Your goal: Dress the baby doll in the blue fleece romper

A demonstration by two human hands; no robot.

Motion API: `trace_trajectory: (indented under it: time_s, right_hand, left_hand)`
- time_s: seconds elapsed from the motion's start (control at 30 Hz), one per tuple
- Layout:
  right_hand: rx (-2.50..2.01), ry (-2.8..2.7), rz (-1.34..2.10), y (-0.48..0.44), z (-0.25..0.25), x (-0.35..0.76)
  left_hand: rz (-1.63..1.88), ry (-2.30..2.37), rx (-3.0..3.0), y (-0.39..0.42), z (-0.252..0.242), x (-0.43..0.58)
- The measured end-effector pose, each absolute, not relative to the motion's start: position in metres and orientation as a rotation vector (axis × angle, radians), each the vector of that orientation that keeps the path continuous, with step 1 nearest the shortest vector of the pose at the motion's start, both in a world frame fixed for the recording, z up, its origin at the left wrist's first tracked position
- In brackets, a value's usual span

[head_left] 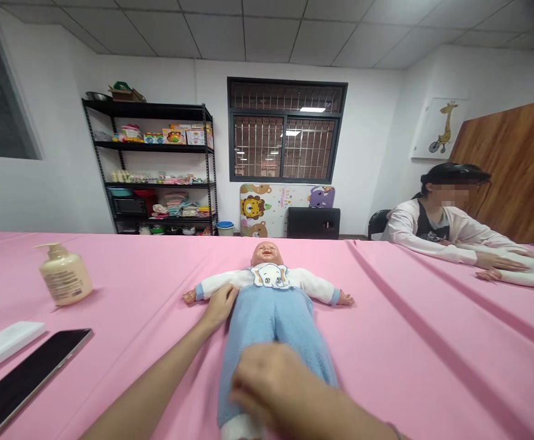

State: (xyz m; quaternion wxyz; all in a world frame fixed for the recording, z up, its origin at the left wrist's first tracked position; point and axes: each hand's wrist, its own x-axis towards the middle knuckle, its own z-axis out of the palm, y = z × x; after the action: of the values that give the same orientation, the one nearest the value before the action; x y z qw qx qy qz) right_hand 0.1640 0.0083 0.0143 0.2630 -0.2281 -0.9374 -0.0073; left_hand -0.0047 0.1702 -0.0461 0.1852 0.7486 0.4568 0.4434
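Observation:
A baby doll lies on its back, arms spread, head away from me. It wears blue fleece trousers, white sleeves with blue cuffs and an elephant face on the chest. My left hand touches its side at the waist, below the doll's arm. Those fingers are curled against the clothing, their tips hidden. Over the trouser leg nearer my left, my right hand is blurred by motion. Its fingers are curled in, and whatever they may hold cannot be made out. A white foot end shows below it.
A pink cloth with folds covers the table. At left are a pump bottle, a white case and a dark phone. A person sits at right, hands on another doll. Shelves stand behind.

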Motion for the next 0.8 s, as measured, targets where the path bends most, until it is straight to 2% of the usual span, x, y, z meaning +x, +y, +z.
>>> trace_trajectory:
  time_s: [0.17,0.27,0.37,0.47,0.53,0.63,0.8]
  right_hand:
    - [-1.146,-1.785,0.229,0.089,-0.010,0.221]
    - [-1.281,-1.523,0.380,0.122,-0.043,0.254]
    - [-1.270,-1.524,0.678,0.130,-0.056,0.274]
    - [-1.154,-1.577,1.111,0.125,-0.043,0.284]
    - [-1.013,-1.443,1.272,0.123,-0.032,0.289]
    - [-0.941,-1.315,1.254,0.127,-0.033,0.294]
    - [-1.242,-1.673,0.738,0.140,-0.064,0.292]
  left_hand:
    - [1.178,1.151,2.106,0.169,-0.042,-0.006]
    - [1.348,1.194,1.940,0.171,-0.042,-0.006]
    - [1.345,1.256,1.907,0.172,-0.043,-0.004]
    - [1.241,1.271,1.939,0.170,-0.043,-0.002]
    - [1.241,1.259,1.909,0.170,-0.042,-0.003]
    - [1.254,1.239,1.853,0.172,-0.043,-0.004]
    - [1.297,1.292,1.851,0.170,-0.044,-0.002]
